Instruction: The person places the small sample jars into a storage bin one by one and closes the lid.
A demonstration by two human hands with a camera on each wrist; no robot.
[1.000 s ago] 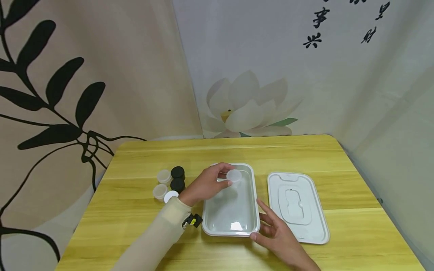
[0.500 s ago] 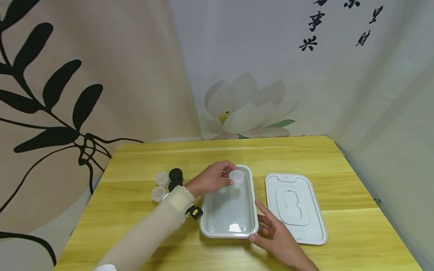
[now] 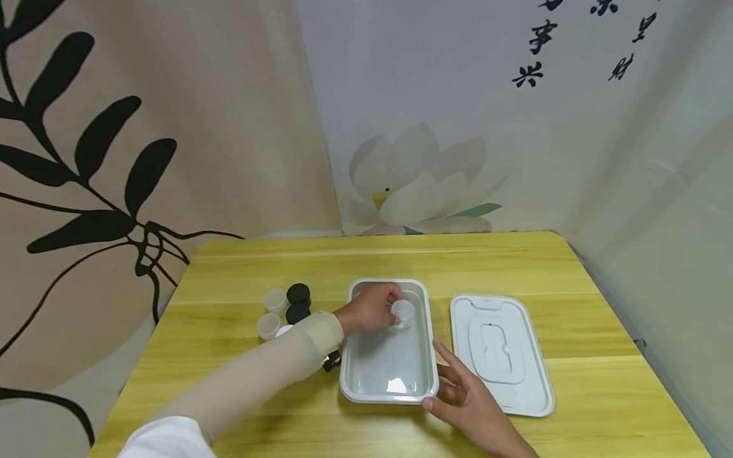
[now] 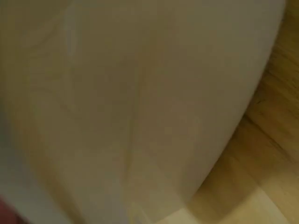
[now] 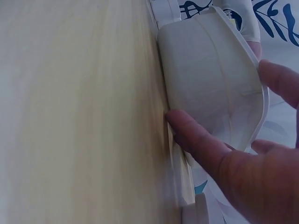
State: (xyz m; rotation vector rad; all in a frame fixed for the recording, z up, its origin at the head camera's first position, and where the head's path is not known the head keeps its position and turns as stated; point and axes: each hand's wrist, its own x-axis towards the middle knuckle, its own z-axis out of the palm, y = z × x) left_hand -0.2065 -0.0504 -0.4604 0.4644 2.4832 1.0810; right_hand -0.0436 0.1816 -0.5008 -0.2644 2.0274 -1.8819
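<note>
Inside the white rectangular box (image 3: 390, 356), my left hand (image 3: 372, 308) pinches a small translucent-lidded jar (image 3: 403, 310) between thumb and fingers, low over the box floor toward its far end. My right hand (image 3: 466, 401) rests against the box's near right corner, thumb at the front and forefinger along the side. In the right wrist view, its fingers (image 5: 201, 140) lie spread against the outer wall of the box (image 5: 205, 79). The left wrist view is filled by a blurred pale wall (image 4: 140, 93), with wood beside it.
Left of the box stand small jars: two with frosted lids (image 3: 269, 326), two with black lids (image 3: 298, 293), and a white lid (image 3: 283, 330) partly behind the left sleeve. A white box lid (image 3: 501, 356) lies to the right on the wooden table (image 3: 590, 375).
My left hand has moved lower and slightly right into the box, bringing the jar along. The left forearm now reaches further across. My right hand stays at the corner.
</note>
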